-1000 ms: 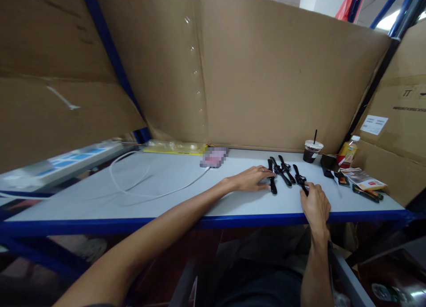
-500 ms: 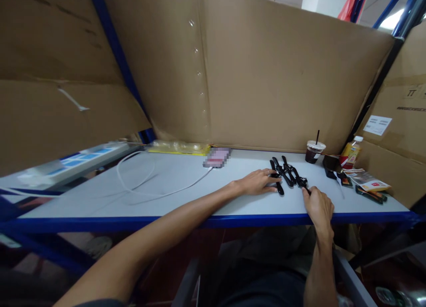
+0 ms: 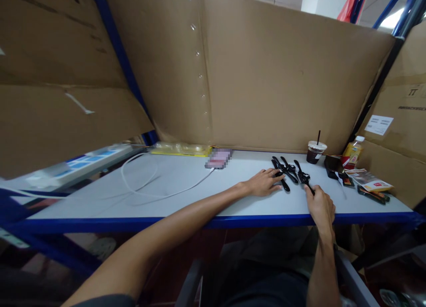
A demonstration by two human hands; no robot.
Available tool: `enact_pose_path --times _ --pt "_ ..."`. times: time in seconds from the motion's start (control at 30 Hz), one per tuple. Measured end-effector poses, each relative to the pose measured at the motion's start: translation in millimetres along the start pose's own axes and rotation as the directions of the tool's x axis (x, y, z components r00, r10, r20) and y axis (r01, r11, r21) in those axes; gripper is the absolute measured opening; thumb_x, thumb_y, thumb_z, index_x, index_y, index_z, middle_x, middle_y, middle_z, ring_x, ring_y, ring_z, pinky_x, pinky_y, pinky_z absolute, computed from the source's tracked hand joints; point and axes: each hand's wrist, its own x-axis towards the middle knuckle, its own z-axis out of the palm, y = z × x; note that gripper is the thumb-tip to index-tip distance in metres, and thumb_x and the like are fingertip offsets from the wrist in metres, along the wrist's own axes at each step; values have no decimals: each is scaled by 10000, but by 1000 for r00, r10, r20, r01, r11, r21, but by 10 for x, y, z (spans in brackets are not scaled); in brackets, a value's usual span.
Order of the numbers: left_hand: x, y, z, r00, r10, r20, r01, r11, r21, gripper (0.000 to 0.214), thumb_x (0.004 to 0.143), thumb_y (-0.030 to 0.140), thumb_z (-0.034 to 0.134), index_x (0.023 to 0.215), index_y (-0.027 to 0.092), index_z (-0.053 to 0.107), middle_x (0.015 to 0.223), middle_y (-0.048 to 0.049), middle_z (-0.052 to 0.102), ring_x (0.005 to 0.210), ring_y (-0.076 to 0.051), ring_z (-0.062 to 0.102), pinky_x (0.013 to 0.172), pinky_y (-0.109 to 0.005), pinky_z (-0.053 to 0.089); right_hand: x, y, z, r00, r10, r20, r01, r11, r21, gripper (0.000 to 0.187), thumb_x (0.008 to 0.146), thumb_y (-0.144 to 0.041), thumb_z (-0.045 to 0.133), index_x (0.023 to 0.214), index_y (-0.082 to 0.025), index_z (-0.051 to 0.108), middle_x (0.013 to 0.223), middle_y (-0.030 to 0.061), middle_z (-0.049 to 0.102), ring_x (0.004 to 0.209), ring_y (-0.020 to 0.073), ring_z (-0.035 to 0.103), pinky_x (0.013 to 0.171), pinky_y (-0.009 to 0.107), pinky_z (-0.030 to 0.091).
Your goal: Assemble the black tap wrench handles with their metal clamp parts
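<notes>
My right hand (image 3: pixel 320 205) is closed around the near end of a slim black tool (image 3: pixel 303 176), which has a thicker middle and a narrow far end; its exact kind I cannot make out. My left hand (image 3: pixel 265 183) lies on the table with its fingers stretched out, touching the leftmost similar black piece (image 3: pixel 285 185) and partly covering it. Between the hands lie more such black pieces (image 3: pixel 290 168), side by side and slanting, some overlapping.
The white table (image 3: pixel 186 202) has a blue front edge. A phone (image 3: pixel 218 158) on a white cable (image 3: pixel 169 195) lies left of my hands. To the right stand a lidded drink cup (image 3: pixel 314 152) and a bottle (image 3: pixel 353 152), near packets (image 3: pixel 372 181). Cardboard (image 3: pixel 253 76) walls the back.
The black piece in my right hand now lies apart from the others, its far end further right and more upright. My left hand has stayed on the leftmost piece.
</notes>
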Motion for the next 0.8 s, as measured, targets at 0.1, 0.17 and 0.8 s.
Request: enact_pose_path --times 0.1,0.17,0.8 --pt "12 -1 30 999 -26 34 28 998 -51 668 1050 547 347 1590 157 298 1637 -214 328 1499 -369 336 1155 -571 373 7 2 -14 1000 11 -10 -11 1000 20 494 1063 -528 317 1242 -204 645 1007 144 747 1003 286 705 786 330 445" --pt "13 -10 39 999 -34 35 37 995 -93 711 1045 534 358 1606 117 227 1651 -231 286 1509 -372 318 1174 -565 356 11 12 -28 1000 15 -24 -15 999 35 472 1064 -516 334 1237 -206 645 988 137 746 977 276 702 759 315 422" --pt "-122 -286 -356 890 -243 -387 227 970 -86 396 979 125 374 1301 165 600 1225 -147 627 1146 -279 577 997 -469 503 -389 -293 -133 923 -363 128 373 926 -57 278 1060 -426 454 1102 -230 647 981 84 774 969 258 730 704 279 384"
